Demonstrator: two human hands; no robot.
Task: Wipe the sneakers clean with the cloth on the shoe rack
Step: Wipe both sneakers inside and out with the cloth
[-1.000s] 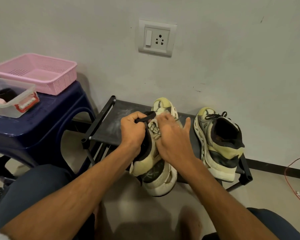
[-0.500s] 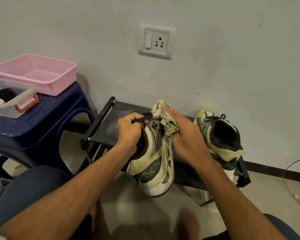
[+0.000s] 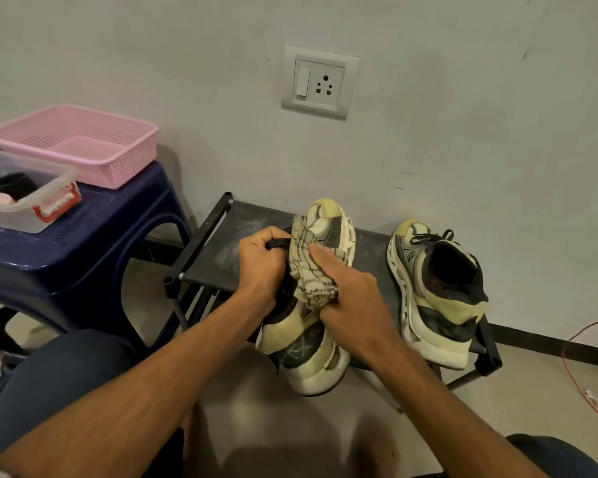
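The worn cream-and-black sneaker [image 3: 316, 326] is held tilted over the near edge of the black shoe rack [image 3: 218, 257]. The left hand [image 3: 261, 267] clenches its collar; the right hand [image 3: 351, 301] presses the bunched beige checked cloth [image 3: 308, 270] against its upper. Firm, overlapping strokes toward the toe would serve best, with the collar held steady. The matching second sneaker [image 3: 435, 294] waits at the right.

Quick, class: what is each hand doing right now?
Left hand: closed, holding the sneaker.
Right hand: closed, holding the cloth against it.

One sneaker [image 3: 435, 291] sits on the shoe rack [image 3: 214, 257], right of the held sneaker [image 3: 311, 339].
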